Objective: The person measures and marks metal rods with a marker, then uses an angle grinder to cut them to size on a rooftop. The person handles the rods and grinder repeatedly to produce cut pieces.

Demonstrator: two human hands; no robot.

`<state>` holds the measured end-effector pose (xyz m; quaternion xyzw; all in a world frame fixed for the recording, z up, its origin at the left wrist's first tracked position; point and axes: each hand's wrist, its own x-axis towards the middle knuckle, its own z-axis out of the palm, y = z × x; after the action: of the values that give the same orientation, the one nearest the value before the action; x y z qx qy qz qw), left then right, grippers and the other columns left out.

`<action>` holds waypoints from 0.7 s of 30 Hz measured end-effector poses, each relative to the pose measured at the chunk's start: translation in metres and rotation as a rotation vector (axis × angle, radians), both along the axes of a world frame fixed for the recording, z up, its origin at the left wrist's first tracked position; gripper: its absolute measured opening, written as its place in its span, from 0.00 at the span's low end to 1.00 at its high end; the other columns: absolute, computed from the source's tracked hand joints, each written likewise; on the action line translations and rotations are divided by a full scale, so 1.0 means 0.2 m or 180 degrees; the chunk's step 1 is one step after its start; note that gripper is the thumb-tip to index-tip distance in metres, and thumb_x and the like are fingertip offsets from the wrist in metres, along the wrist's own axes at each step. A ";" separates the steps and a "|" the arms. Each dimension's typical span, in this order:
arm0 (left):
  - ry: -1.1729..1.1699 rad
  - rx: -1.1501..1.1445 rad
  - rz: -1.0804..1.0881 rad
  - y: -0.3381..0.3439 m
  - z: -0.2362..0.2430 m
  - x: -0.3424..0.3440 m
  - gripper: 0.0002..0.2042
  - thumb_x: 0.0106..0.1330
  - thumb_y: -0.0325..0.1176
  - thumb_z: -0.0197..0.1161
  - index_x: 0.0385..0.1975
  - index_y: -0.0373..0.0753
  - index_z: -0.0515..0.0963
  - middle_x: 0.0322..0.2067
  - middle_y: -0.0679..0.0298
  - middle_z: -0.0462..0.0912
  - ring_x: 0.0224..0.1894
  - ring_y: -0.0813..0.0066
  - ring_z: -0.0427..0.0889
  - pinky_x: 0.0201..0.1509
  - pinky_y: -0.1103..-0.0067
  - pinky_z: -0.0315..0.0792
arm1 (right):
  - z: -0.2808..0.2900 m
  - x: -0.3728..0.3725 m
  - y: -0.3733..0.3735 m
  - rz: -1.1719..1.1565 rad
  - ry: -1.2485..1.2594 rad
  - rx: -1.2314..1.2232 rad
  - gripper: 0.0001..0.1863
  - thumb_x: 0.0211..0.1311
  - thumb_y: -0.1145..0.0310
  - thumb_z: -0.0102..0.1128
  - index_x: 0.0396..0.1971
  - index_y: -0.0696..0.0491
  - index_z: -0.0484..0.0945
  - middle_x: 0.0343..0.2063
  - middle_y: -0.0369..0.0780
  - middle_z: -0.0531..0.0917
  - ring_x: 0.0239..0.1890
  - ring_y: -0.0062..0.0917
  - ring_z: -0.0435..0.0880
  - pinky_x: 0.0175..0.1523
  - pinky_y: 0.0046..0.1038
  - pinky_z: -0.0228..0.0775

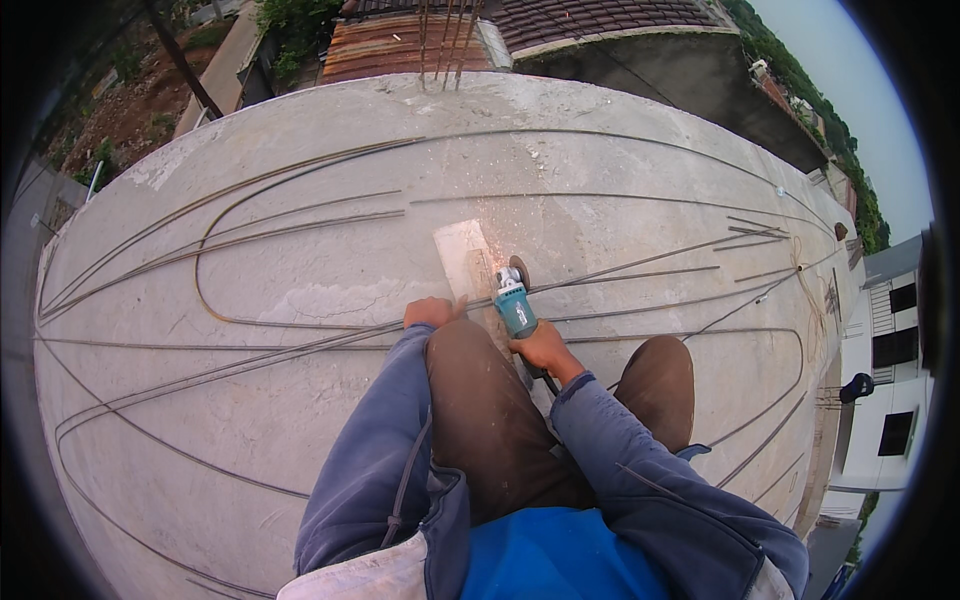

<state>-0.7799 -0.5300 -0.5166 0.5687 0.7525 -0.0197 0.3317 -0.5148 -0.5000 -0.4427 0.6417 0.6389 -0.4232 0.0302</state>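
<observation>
My right hand [540,348] is closed round a teal angle grinder [515,310], whose disc [517,268] meets a steel rod amid orange sparks. Beneath it lies a pale, narrow board [455,245] under the rods. My left hand [432,312] grips long steel rods [250,369] beside the board and my left knee, thumb toward the grinder. My two bent knees frame the grinder's cord; the board's lower part is partly hidden by the tool and my leg.
I am on a concrete slab [300,300] strewn with long straight and bent rods [615,196]. Upright rebar [445,45] stands at the far edge, with tiled roofs [600,20] beyond. A dark object [855,388] and a white building [880,350] are past the right edge.
</observation>
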 end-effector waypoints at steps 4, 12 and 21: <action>0.0010 -0.0005 0.0012 0.00 -0.02 -0.01 0.40 0.82 0.70 0.38 0.45 0.43 0.93 0.45 0.48 0.94 0.50 0.48 0.93 0.56 0.55 0.83 | 0.02 -0.01 0.00 0.0001 -0.0053 -0.0013 0.37 0.46 0.53 0.81 0.49 0.69 0.86 0.48 0.62 0.90 0.54 0.53 0.91 0.60 0.41 0.82; -0.0013 -0.0022 0.0012 0.00 -0.01 -0.01 0.40 0.82 0.69 0.38 0.44 0.43 0.93 0.45 0.49 0.94 0.50 0.48 0.93 0.55 0.55 0.83 | 0.02 0.00 -0.01 -0.0058 0.0055 0.0005 0.37 0.46 0.53 0.81 0.49 0.69 0.86 0.47 0.61 0.90 0.54 0.52 0.91 0.59 0.42 0.82; 0.0002 0.0014 0.0008 0.00 0.00 0.00 0.40 0.82 0.69 0.38 0.44 0.43 0.94 0.45 0.48 0.94 0.49 0.47 0.93 0.56 0.55 0.83 | 0.02 0.00 -0.01 -0.0045 0.0058 0.0005 0.35 0.46 0.55 0.81 0.48 0.69 0.86 0.46 0.61 0.91 0.52 0.53 0.92 0.58 0.41 0.82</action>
<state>-0.7807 -0.5304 -0.5170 0.5685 0.7533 -0.0178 0.3303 -0.5144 -0.5025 -0.4391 0.6423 0.6350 -0.4287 0.0209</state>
